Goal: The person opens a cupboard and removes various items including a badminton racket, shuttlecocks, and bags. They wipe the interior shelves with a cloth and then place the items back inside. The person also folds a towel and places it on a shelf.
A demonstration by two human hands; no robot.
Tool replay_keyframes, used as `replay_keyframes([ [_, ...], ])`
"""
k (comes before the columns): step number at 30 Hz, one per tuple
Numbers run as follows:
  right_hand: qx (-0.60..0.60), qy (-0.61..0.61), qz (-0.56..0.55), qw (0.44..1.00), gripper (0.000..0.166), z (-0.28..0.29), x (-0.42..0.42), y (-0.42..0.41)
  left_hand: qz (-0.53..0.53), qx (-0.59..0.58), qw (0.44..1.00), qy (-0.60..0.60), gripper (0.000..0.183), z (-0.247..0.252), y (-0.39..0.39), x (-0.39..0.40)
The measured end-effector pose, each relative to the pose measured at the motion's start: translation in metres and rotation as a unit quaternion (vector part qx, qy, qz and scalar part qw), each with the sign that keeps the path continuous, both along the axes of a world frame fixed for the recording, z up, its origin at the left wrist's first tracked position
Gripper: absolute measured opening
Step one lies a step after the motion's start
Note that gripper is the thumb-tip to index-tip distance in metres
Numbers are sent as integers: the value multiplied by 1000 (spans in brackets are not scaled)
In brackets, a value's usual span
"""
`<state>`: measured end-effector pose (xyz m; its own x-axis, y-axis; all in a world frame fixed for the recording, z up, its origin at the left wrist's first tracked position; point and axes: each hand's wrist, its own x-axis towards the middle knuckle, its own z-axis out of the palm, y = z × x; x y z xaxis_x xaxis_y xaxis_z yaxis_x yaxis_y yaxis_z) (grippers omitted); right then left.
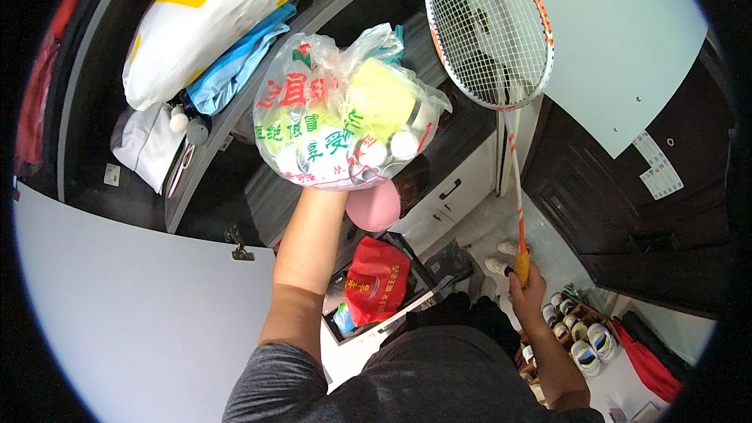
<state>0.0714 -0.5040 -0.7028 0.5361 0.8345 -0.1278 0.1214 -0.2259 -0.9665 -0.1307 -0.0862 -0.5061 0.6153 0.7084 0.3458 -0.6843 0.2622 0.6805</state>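
My right hand (530, 298) is closed around the yellow-wrapped grip of a badminton racket (514, 158). The racket stands roughly upright, its white-and-orange head raised towards the camera. My left forearm (308, 241) reaches up and goes out of sight behind a clear plastic bag (294, 85) printed in red and green. The bag lies over my wrist and seems held up by that hand, whose fingers are hidden. Yellow-green shuttlecocks (379, 94) with white bases show through the plastic.
An open cabinet shelf (258, 85) holds a white-and-yellow bag (205, 29), a blue bag (241, 61) and a white cap-like item (150, 147). Below, an open drawer holds a red bag (379, 282). Cabinet doors (141, 305) stand open. Shoes (587, 346) sit on a low rack.
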Motion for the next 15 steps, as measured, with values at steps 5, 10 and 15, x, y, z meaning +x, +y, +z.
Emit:
replay_keyframes([
  [5, 6, 14, -14, 1000, 18, -9, -7, 0, 25, 5, 1000, 4, 42, 3, -3, -6],
  [10, -5, 2, -7, 1000, 19, -15, -10, -6, 57, 8, 998, 20, 40, 7, -13, -12],
  [15, -6, 0, 16, 1000, 27, -2, -9, -6, 126, 18, 990, 65, 39, 13, -38, -22],
])
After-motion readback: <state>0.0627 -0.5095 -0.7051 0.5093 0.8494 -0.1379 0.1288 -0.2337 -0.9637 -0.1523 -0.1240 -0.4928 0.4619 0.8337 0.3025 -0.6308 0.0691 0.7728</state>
